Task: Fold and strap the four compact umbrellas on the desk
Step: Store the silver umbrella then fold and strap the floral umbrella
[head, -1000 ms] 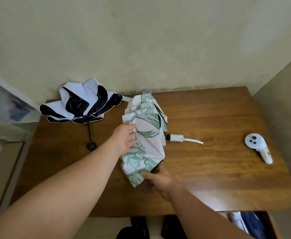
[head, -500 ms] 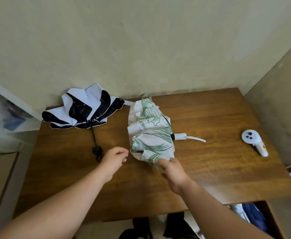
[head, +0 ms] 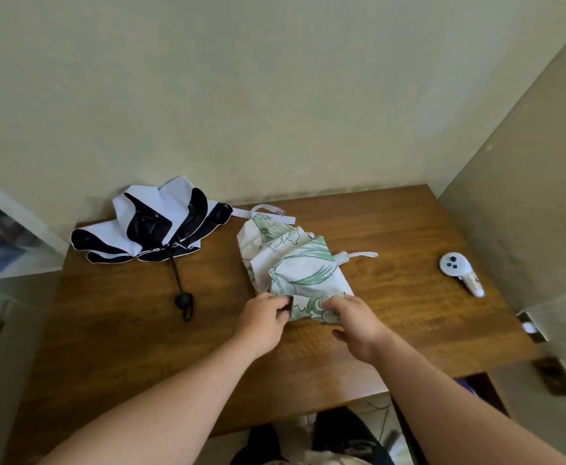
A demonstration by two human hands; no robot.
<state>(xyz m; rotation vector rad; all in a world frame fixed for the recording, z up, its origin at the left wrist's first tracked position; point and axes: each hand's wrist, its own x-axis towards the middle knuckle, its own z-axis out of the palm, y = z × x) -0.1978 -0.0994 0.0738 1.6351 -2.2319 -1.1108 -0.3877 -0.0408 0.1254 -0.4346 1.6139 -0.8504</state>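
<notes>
Wooden surface carried everything I watched from my remote seat. Far left, near the wall, a black-and-white umbrella lay half collapsed, its canopy crumpled, its thin black shaft pointing toward me and ending in a round handle. Well right of it, mid-surface, lay the floral umbrella, white with green leaves, its fabric bunched and loose, a white strap trailing at its far end and a white handle with a loop poking out on its right side. My left hand had its grip closed on the near left edge of the floral fabric, fingers curled. Just beside it, my right hand pinched the same near edge, thumb tucked under. Far right, well apart, a white controller rested near the surface's edge.
</notes>
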